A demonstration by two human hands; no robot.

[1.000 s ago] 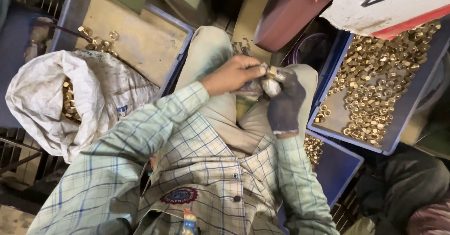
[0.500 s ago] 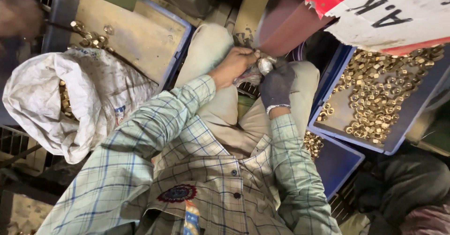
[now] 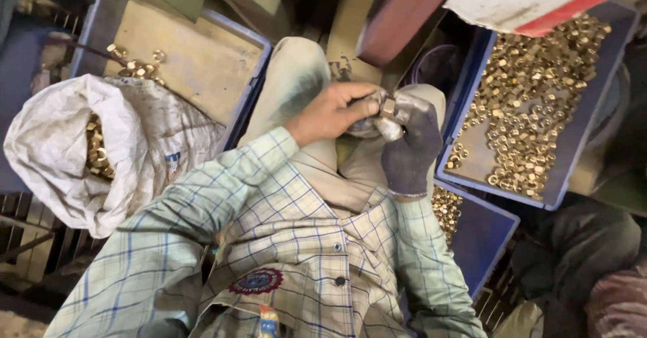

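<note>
Over the lap, the bare left hand [image 3: 330,112] pinches a small metal fitting [image 3: 387,109], fingers curled narrow; the gloved right hand [image 3: 412,139] grips it too, seemingly closed, beside the blue tray's [image 3: 495,190] near edge.

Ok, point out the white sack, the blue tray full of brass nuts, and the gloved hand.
white sack [image 3: 145,142]: head view, on its creased side.
blue tray [image 3: 495,191]: head view, on its near rim.
gloved right hand [image 3: 411,146]: head view, on the back of the glove.

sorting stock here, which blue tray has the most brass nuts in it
The blue tray on the right, covered with brass nuts; the left tray holds only a few.
</note>
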